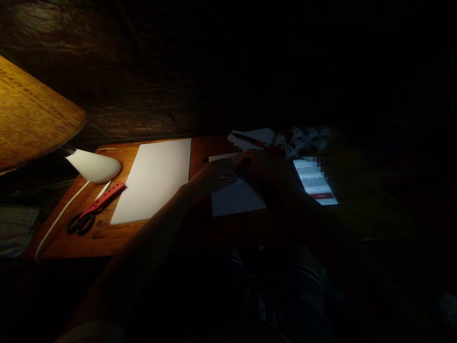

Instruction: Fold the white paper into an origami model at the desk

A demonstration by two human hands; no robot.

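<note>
My left hand (218,172) and my right hand (257,164) meet over a white sheet of paper (237,199) on the wooden table. Both have their fingers bent and closed together around what looks like a small piece of paper (233,180). Deep shadow covers my right hand, and most of the small piece is hidden by fingers. Behind the hands lies a dark pen-like tool with a reddish end (249,139), resting on another white paper (264,133). Crumpled or folded white paper pieces (309,138) are heaped at the back right.
To the left lie a stack of blank white paper (155,178) and scissors (83,223) with black handles and a red blade cover. A lamp (94,166) with a woven shade stands at far left, its white cord (59,216) trailing down. A lit phone (314,182) lies at right.
</note>
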